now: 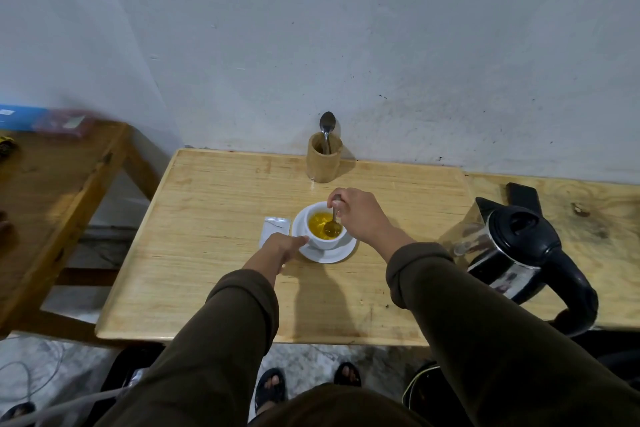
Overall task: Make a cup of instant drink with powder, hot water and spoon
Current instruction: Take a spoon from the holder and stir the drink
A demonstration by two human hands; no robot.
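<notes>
The spoon [333,222] is pinched by its handle in the right hand [358,215], its bowl sunk in yellow drink inside the white cup [323,229] on a saucer [325,251] mid-counter [207,270], the left hand [282,248] fingertips touching the saucer's rim, holding nothing, beside an opened sachet [273,227], the kettle [519,253] at the right edge.

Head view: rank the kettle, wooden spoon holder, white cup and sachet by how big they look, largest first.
1. kettle, clearly largest, though it also sits nearer the camera.
2. wooden spoon holder.
3. white cup and sachet: too close to rank, and the left hand covers part of the sachet.
</notes>
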